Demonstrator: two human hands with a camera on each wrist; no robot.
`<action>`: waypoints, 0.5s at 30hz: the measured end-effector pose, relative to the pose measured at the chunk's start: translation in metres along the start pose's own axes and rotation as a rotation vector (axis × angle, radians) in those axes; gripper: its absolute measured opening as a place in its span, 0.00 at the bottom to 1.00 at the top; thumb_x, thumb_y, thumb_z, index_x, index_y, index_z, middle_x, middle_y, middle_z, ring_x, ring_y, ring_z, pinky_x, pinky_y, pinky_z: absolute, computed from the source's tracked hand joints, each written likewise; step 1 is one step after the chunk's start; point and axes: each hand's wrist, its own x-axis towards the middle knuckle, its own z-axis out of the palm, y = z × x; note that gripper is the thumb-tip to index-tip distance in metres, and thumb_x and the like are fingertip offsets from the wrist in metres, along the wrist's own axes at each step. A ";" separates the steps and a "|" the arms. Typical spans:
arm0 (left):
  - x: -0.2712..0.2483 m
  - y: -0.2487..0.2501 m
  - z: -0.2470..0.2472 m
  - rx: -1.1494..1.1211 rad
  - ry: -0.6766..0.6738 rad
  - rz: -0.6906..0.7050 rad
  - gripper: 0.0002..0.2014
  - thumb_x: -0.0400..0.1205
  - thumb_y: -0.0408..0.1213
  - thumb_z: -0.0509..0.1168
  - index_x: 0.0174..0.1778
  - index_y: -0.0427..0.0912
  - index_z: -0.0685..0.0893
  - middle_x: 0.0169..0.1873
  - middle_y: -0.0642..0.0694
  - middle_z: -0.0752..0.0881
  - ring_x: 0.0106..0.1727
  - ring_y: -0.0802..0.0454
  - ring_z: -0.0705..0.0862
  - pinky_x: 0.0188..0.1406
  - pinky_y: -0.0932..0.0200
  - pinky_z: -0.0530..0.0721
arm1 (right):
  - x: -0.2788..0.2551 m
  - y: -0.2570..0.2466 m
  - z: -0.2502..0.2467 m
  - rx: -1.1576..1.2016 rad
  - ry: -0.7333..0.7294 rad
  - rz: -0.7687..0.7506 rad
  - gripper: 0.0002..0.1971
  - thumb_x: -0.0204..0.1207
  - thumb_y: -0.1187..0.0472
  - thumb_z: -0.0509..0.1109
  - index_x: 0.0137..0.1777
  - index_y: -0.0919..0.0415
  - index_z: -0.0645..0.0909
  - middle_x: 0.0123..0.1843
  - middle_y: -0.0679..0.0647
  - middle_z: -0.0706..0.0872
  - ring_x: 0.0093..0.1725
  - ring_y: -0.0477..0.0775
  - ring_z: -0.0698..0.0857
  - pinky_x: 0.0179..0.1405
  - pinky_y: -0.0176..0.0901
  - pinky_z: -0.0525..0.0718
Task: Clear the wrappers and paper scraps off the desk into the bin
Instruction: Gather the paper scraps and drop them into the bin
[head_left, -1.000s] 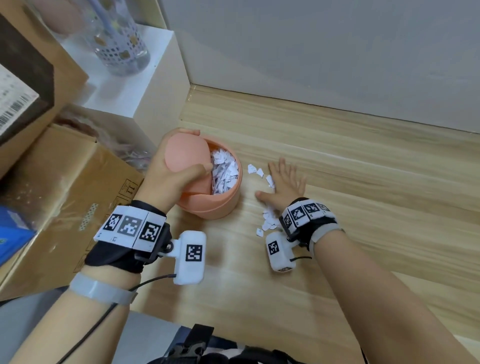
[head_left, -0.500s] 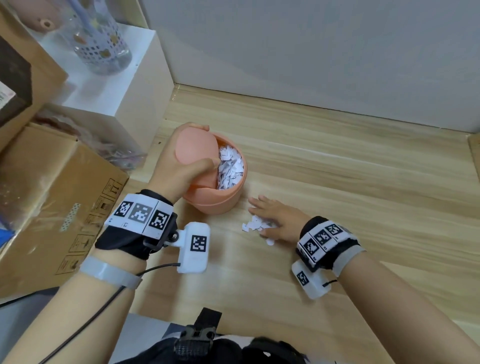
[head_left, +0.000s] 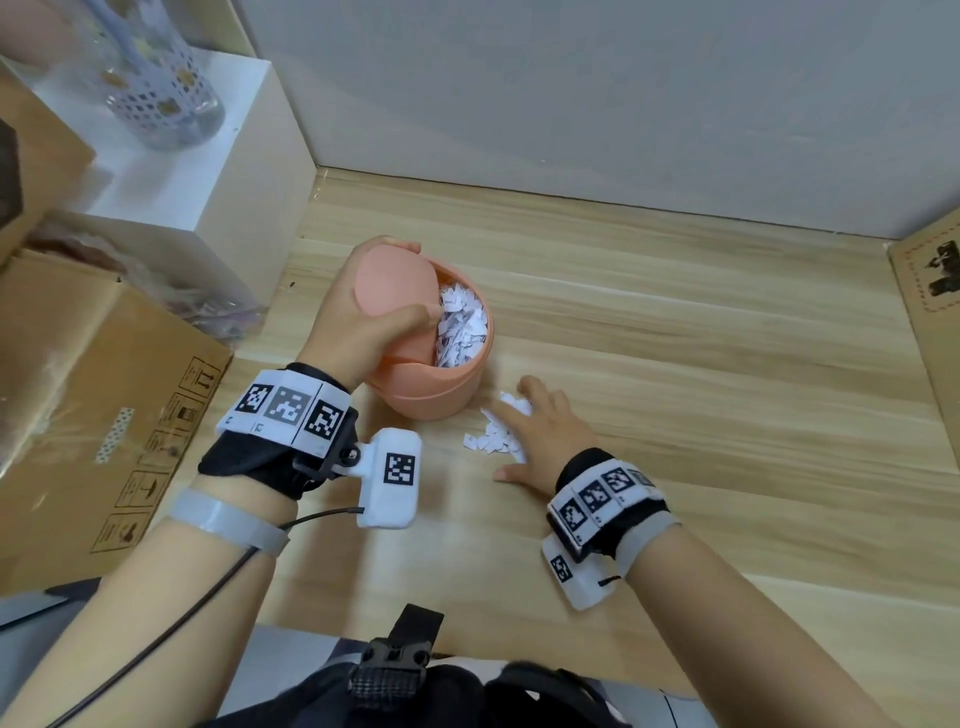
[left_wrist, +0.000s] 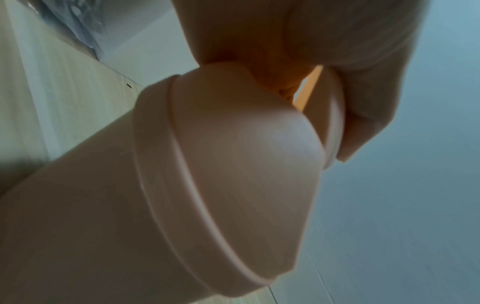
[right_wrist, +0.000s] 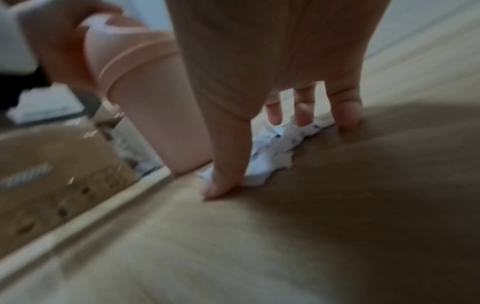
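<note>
A small pink bin (head_left: 436, 395) stands on the wooden desk (head_left: 675, 364), holding white paper scraps (head_left: 460, 332). My left hand (head_left: 363, 322) grips its swing lid (head_left: 392, 283) (left_wrist: 246, 148), tilting it back with thumb and fingers curled round the lid's edge. Just right of the bin lies a small heap of white scraps (head_left: 493, 436) (right_wrist: 275, 150). My right hand (head_left: 545, 436) rests over that heap, fingers spread, with fingertips (right_wrist: 348, 121) and thumb touching the desk around it. The bin's side (right_wrist: 161, 115) shows close to the thumb.
A cardboard box (head_left: 78, 395) sits left of the desk, with a white shelf unit (head_left: 208, 171) and a patterned glass jar (head_left: 161, 88) behind it. Another cardboard piece (head_left: 930, 312) stands at the right edge. A grey wall (head_left: 571, 93) backs the desk.
My right hand has swept the loose scraps from beside the bin's far side toward me into one heap in front of the bin. The left hand keeps holding the lid.
</note>
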 end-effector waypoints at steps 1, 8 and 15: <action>0.000 -0.001 0.000 -0.003 -0.001 -0.002 0.38 0.54 0.47 0.72 0.63 0.47 0.76 0.60 0.56 0.82 0.58 0.60 0.80 0.60 0.59 0.79 | 0.002 -0.005 0.002 -0.080 0.019 -0.041 0.38 0.63 0.41 0.74 0.72 0.40 0.60 0.75 0.56 0.58 0.66 0.61 0.65 0.60 0.54 0.77; 0.001 -0.003 -0.001 -0.001 0.003 -0.001 0.36 0.54 0.48 0.71 0.62 0.48 0.76 0.60 0.57 0.82 0.62 0.54 0.80 0.60 0.59 0.79 | 0.004 0.003 0.009 0.101 0.120 -0.187 0.13 0.70 0.65 0.71 0.52 0.54 0.76 0.54 0.63 0.77 0.48 0.61 0.74 0.43 0.60 0.81; 0.001 -0.004 0.003 0.006 0.006 -0.008 0.36 0.55 0.47 0.71 0.63 0.48 0.76 0.62 0.54 0.82 0.63 0.51 0.79 0.61 0.57 0.77 | 0.005 0.012 0.001 0.170 0.059 -0.109 0.08 0.65 0.79 0.63 0.41 0.69 0.79 0.42 0.60 0.77 0.39 0.58 0.80 0.39 0.42 0.75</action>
